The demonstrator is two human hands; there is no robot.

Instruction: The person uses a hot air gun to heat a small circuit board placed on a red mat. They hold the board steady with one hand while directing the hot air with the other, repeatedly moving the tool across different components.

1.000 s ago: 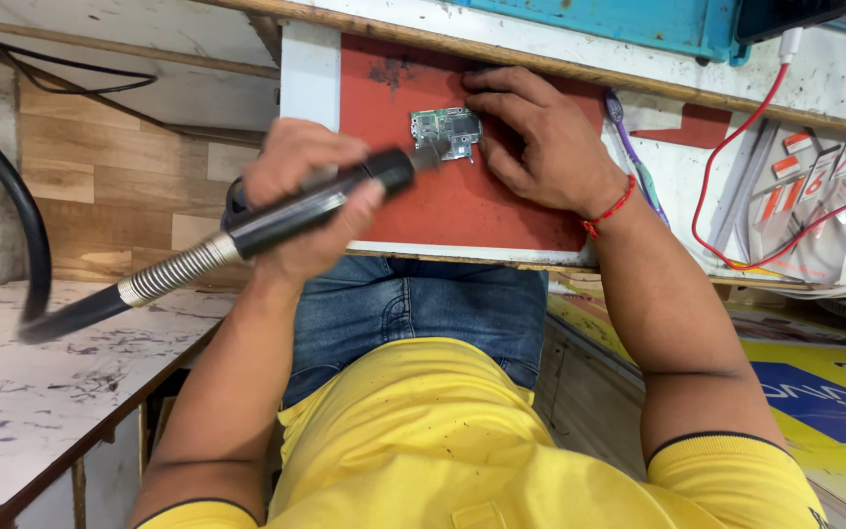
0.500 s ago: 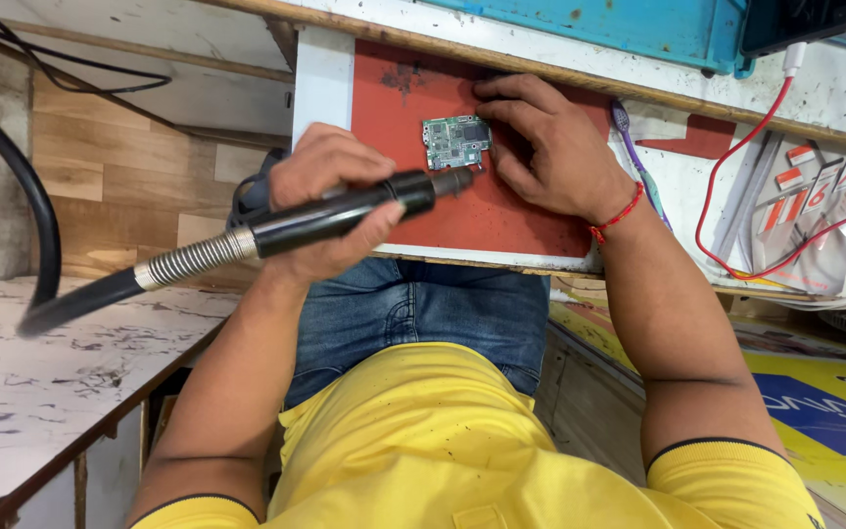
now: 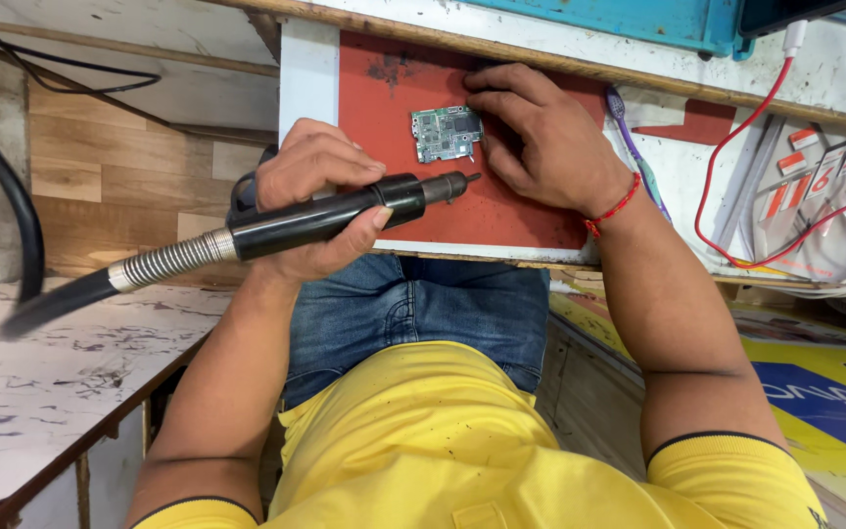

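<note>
A small green circuit board (image 3: 446, 133) lies on a red mat (image 3: 384, 88) on the white workbench. My left hand (image 3: 310, 191) grips a black hot-air wand (image 3: 330, 216) with a ribbed metal collar and a thick black hose. Its metal nozzle (image 3: 457, 183) points right and sits just below the board's lower edge. My right hand (image 3: 550, 137) rests flat on the mat with its fingertips against the board's right side. It wears a red thread (image 3: 616, 208) at the wrist.
A purple and green toothbrush (image 3: 635, 152) lies right of the mat. A red cable (image 3: 712, 176) loops over red-and-white packets (image 3: 815, 186). A blue box (image 3: 638, 20) sits at the far edge. A white marbled bench (image 3: 31, 392) stands at the left.
The wand has levelled out, and its nozzle has slid right along the board's lower edge. My right hand keeps its place by the board.
</note>
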